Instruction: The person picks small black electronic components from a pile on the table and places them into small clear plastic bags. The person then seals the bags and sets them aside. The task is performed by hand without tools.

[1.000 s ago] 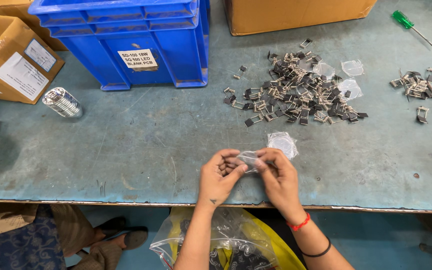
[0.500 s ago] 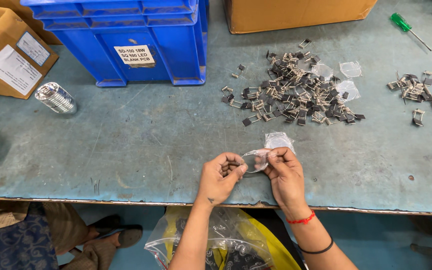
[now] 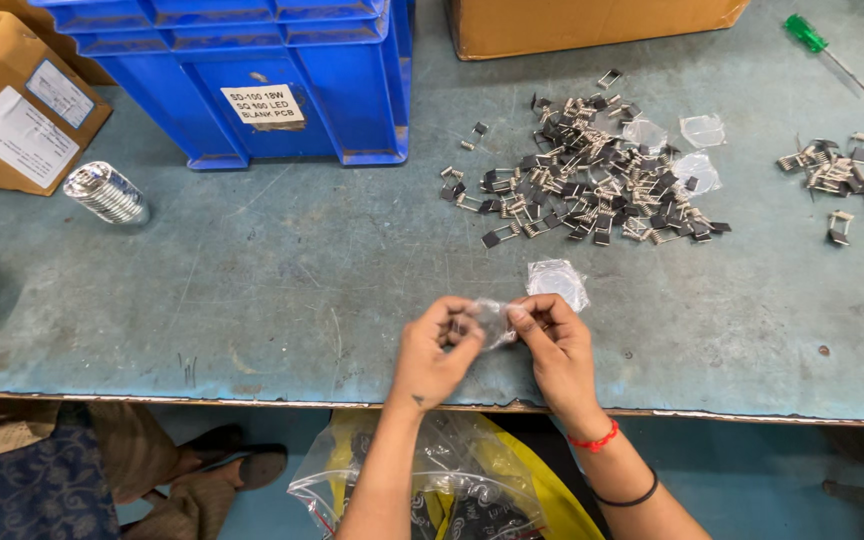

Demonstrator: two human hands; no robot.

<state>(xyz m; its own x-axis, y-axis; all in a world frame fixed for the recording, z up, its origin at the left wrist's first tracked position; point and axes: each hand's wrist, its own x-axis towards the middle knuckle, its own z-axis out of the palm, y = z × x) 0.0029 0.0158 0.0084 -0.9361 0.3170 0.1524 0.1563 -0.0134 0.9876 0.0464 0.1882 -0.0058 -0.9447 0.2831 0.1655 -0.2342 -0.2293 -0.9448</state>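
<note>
Two hands meet over the near edge of the table (image 3: 252, 300) in the head view, and we hold one small clear plastic pouch (image 3: 493, 322) between them: our left hand (image 3: 435, 350) pinches its left end with curled fingers, our right hand (image 3: 552, 345) pinches its right end, and a small dark part shows at the left fingertips. Just beyond the right hand lies another clear pouch (image 3: 557, 281) flat on the table. Farther back spreads a heap of small black and metal components (image 3: 592, 180), with a smaller heap (image 3: 824, 170) well apart at the right. A blue plastic crate (image 3: 282, 80) stands at the back left, a cardboard box (image 3: 12, 110) beside it, and a green-handled screwdriver (image 3: 820, 42) lies at the far right.
</note>
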